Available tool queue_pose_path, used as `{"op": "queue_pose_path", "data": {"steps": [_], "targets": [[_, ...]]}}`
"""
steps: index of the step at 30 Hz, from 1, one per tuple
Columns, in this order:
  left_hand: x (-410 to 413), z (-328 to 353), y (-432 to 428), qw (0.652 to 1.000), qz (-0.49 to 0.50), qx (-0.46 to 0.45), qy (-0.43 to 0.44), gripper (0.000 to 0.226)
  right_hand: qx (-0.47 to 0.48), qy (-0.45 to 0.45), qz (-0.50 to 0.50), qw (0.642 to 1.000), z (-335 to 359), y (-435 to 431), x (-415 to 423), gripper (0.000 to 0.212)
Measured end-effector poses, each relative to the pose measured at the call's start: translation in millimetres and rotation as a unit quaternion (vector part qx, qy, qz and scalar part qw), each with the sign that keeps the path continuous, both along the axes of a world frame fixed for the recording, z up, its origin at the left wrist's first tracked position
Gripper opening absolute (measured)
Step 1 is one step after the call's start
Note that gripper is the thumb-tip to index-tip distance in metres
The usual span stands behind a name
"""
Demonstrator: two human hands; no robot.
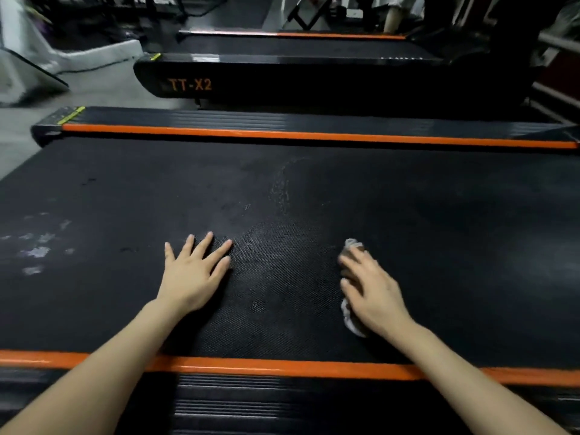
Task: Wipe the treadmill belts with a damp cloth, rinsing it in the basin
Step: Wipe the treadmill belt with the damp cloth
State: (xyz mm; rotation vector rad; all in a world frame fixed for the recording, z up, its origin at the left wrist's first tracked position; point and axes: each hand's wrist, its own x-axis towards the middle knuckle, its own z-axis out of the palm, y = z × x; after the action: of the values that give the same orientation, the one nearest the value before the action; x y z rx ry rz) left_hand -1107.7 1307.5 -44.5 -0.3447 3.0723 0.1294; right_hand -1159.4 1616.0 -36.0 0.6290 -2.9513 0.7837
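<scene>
The treadmill belt (314, 189) filled the view, its long axis running left to right, and the person faced across it from the near orange side rail (282, 367), with the far orange side rail (282, 135) at the other edge. Beyond that stood a second treadmill marked TT-X2 (188, 84). No basin was in sight. The left hand (191, 271) lay flat on the belt left of centre, fingers spread and straight, holding nothing, probably as a brace. The right hand (373, 290) rested right of centre, its fingers bent over a bunched pale cloth (351, 321) and pressing it onto the belt. The cloth showed only at the fingertips and below the palm. A faint streak (282, 186) lay on the belt farther out, between the hands. The pale smudges (37, 251) sat well to the left, beyond the left hand. Reaching them would likely mean carrying the cloth leftward along the belt's length, past the braced hand.
</scene>
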Motion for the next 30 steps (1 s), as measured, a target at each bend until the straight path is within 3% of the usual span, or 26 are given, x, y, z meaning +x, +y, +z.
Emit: {"op": "queue_pose_path", "data": {"steps": [2, 6, 15, 21, 25, 30], "targets": [[3.5, 8.3, 1.8, 1.000, 0.004, -0.025, -0.012, 0.075, -0.008, -0.003, 0.056, 0.998, -2.2, -29.3, 9.0, 0.049], [21.1, 19.8, 4.1, 0.998, 0.026, -0.021, -0.051, 0.048, -0.020, -0.016, 0.137, 0.990, 5.4, -84.8, 22.9, 0.045], [43.1, 33.5, -29.1, 0.990, 0.047, -0.066, -0.115, 0.051, 0.065, -0.049, 0.192, 0.978, 14.8, -51.1, 19.3, 0.056], [33.3, 20.9, -50.4, 0.995, 0.013, -0.072, -0.073, 0.051, 0.038, 0.006, 0.082, 0.996, 5.2, -64.4, 21.4, 0.048], [19.3, 15.0, -64.1, 0.998, -0.010, -0.045, -0.044, 0.052, 0.040, -0.008, -0.028, 0.999, 3.9, -81.7, 22.0, 0.048], [5.1, 9.6, -84.1, 0.998, -0.059, -0.030, -0.024, 0.053, 0.013, -0.021, -0.084, 0.996, 5.3, -117.1, 55.7, 0.043]]}}
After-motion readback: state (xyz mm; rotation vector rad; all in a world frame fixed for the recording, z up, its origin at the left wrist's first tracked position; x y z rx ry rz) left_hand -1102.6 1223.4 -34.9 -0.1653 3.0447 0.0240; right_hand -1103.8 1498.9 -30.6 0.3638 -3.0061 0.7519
